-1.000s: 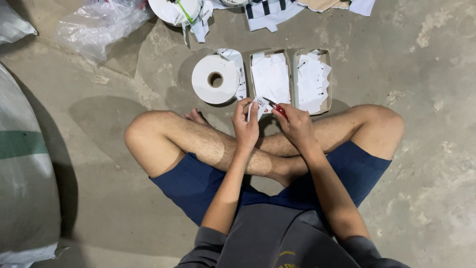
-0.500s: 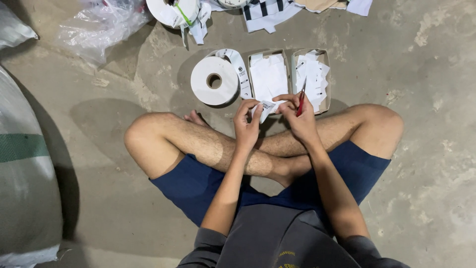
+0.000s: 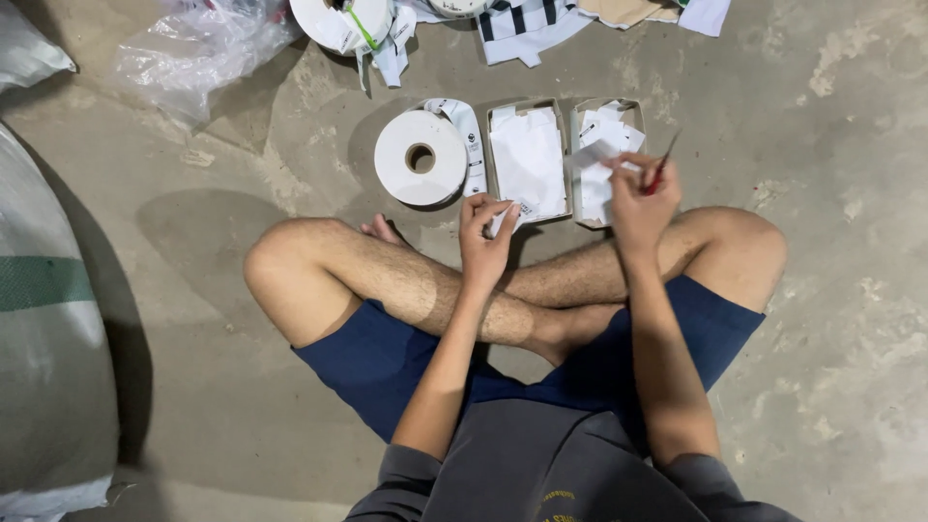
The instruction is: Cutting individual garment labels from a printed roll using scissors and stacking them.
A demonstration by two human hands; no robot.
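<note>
Since half a second ago, our right hand (image 3: 640, 198) has carried a cut label (image 3: 592, 153) over the right tray (image 3: 577, 164).

We pinch that label and red-handled scissors (image 3: 660, 166) together (blades up, clear of the paper); left of that tray, our left hand (image 3: 483, 232) grips the label strip (image 3: 505, 218) running from the white roll (image 3: 420, 158), beside the middle tray (image 3: 489, 155).

A small white label (image 3: 592, 153) is held flat above the right-hand cardboard tray; the white tape end (image 3: 505, 215) hangs by the middle tray
</note>
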